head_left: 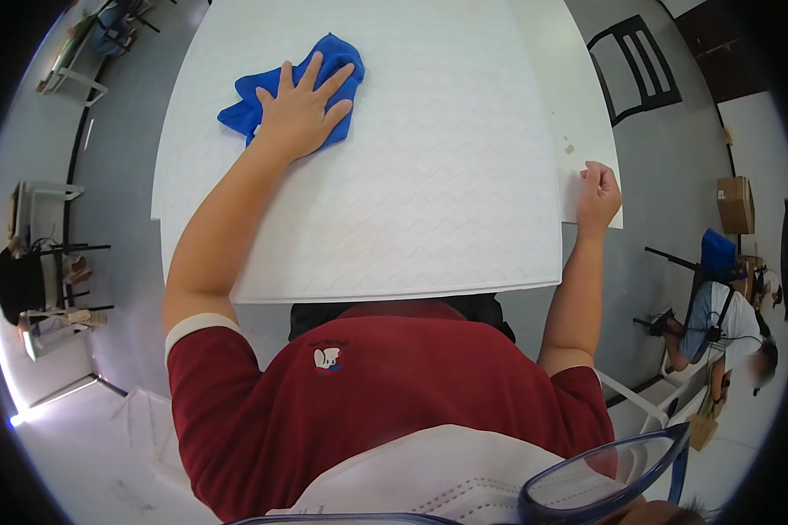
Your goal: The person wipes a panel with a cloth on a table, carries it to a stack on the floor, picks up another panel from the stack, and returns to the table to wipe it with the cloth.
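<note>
My left hand (pixel 299 114) lies flat with fingers spread on a blue cloth (pixel 346 66), pressing it against a white quilted mat (pixel 411 175). The cloth is crumpled, and its corners stick out to the left and beyond the fingertips. My right hand (pixel 598 197) is curled into a loose fist and rests at the right edge of the white table (pixel 578 114), beside the mat. Nothing shows between its fingers. A few small brownish spots (pixel 569 149) mark the tabletop just beyond that hand.
The mat's near edge lies close to my body. A black chair (pixel 637 70) stands past the table's right side. Farther right, a seated person (pixel 718 324) is near a cardboard box (pixel 735 205). Another person (pixel 26 284) sits at the far left by white tables.
</note>
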